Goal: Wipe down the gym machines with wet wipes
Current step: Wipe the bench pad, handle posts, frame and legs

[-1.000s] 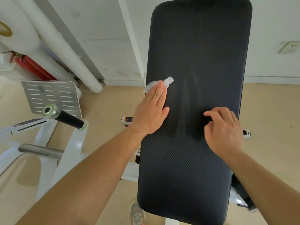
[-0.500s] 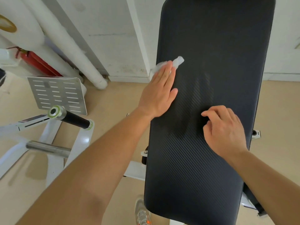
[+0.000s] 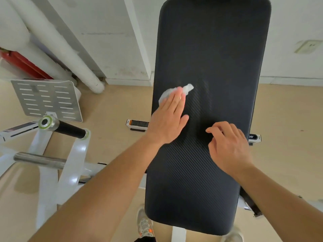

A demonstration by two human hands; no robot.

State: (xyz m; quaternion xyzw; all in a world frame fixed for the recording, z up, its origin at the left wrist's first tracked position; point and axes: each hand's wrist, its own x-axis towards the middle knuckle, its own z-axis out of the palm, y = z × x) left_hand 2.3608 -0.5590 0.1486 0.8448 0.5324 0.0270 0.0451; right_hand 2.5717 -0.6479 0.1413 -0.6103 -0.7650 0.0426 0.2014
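A long black padded bench (image 3: 218,49) with a ribbed surface fills the middle of the view. My left hand (image 3: 168,119) lies flat on its left side, straight fingers pressing a white wet wipe (image 3: 187,88) against the pad; the wipe pokes out beyond my fingertips. My right hand (image 3: 227,145) rests on the pad's right half with fingers curled under, fingertips touching the surface, holding nothing that shows.
A white machine frame (image 3: 70,168) with a black-gripped handle (image 3: 70,131), a steel bar (image 3: 38,159) and a slotted white footplate (image 3: 47,100) stands to the left. White pipes (image 3: 70,55) and a red extinguisher (image 3: 22,63) lean at the wall. My shoe (image 3: 145,224) shows under the bench.
My left hand slid the wipe up the pad's left side, then back down toward me. My right hand kept its place on the pad.
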